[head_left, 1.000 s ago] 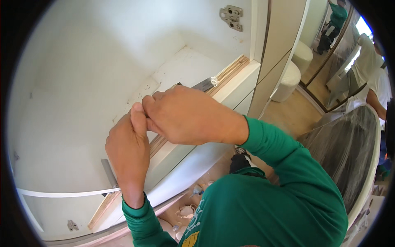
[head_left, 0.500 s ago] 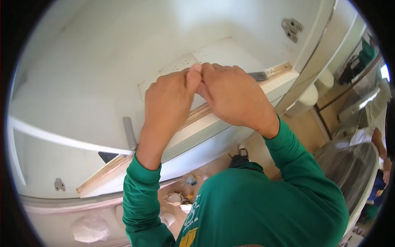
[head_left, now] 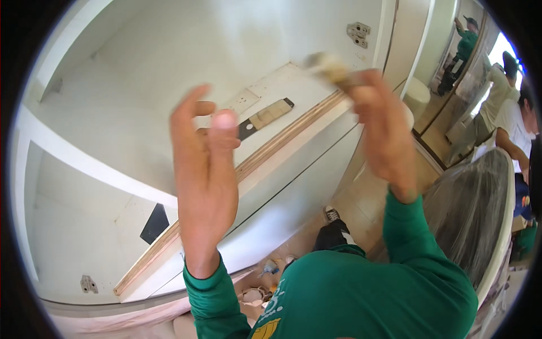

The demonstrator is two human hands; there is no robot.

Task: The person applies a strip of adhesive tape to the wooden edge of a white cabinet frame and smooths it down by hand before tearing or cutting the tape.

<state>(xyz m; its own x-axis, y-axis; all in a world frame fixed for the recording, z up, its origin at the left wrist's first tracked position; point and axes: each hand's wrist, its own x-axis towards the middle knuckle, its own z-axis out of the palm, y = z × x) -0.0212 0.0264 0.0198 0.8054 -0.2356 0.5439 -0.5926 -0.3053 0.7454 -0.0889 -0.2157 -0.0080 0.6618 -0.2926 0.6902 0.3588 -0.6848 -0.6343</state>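
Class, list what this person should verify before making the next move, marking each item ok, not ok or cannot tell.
1. Left hand free to take something: ok; its fingers are spread and it appears empty.
2. Right hand has a closed grip on its pale-ended tool: ok.
3. Condition of that tool's tip: cannot tell; motion blurs it.
4. Tan-handled flat tool lying inside the cabinet, beyond the bare wooden edge: ok, though the left hand may hide its near end.
5. Floor uncluttered near the shoe: not ok; loose items lie nearby.
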